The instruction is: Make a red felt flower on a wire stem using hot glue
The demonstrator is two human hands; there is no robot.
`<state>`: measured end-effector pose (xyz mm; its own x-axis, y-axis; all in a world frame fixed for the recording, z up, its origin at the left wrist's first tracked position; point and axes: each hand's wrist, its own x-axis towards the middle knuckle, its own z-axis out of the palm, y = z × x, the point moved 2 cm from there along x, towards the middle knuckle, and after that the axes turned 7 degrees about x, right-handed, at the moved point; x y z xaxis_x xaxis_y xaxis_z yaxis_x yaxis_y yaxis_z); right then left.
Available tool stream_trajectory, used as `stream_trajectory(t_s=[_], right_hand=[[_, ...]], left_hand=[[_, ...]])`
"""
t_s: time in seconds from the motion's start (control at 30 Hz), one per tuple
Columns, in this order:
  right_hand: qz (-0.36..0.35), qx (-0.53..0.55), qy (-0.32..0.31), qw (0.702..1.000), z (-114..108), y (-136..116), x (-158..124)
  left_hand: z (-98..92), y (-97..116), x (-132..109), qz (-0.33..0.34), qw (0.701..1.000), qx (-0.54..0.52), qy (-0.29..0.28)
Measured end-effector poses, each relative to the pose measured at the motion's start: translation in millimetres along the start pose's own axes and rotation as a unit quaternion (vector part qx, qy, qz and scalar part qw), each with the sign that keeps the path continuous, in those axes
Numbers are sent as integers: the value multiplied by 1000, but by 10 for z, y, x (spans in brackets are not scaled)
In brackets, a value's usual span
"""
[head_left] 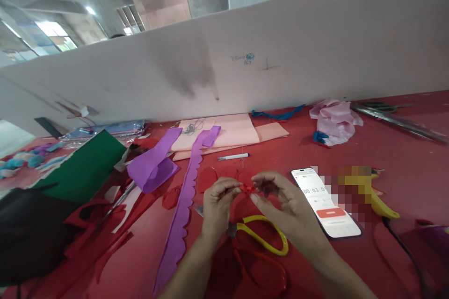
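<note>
Nearest the camera, two bare forearms are held low over a red table [143, 252], the left one [191, 264] angled up and to the right, the right one [336, 266] angled up and to the left, so that both hands are brought together near the middle.

At the far left, a black item [33, 233] is seen at the edge, with a green sheet [89, 163] lying behind it. Farther right, a folded purple piece [150, 175] and a long purple strip with a scalloped edge [184, 210] are laid out, the strip running just left of the left wrist.

By the left hand [216, 201], a small red piece [248, 190] is pinched between thumb and forefinger; the wrist is kept nearly straight, and the other fingers are curled in. The red piece is held above the table, between the two sets of fingertips.

Under and between the wrists, scissors [255, 239] with one yellow and one red handle are seen on the table, the handles pointed toward the lower right.

The right hand [286, 203] is turned with its palm toward the left, its thumb stretched out and its fingers bent, and only a narrow gap is left between thumb and forefinger. Whether the red piece is gripped by them cannot be told. Just right of this hand, a lit phone [326, 205] is laid face up, and beyond it a yellow tool [384, 205] is partly blurred out.
</note>
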<state>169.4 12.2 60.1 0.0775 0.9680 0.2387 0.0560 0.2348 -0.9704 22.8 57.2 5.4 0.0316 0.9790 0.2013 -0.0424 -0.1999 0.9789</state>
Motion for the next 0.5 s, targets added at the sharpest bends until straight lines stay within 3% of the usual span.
stream_trajectory(t_s=[0.2,0.33,0.5], right_hand=[[-78,-59,6,995,20,-31,-48],[-52,-30,21,998,-3,-9,-50],[-24,-1,-6,1000,-5,-26,-20]], left_hand=[[11,13,5,-3,1000,-3,-22],[11,3,8,-14,999,-21,-26],[19,10,1,-5,998,-15,-56]])
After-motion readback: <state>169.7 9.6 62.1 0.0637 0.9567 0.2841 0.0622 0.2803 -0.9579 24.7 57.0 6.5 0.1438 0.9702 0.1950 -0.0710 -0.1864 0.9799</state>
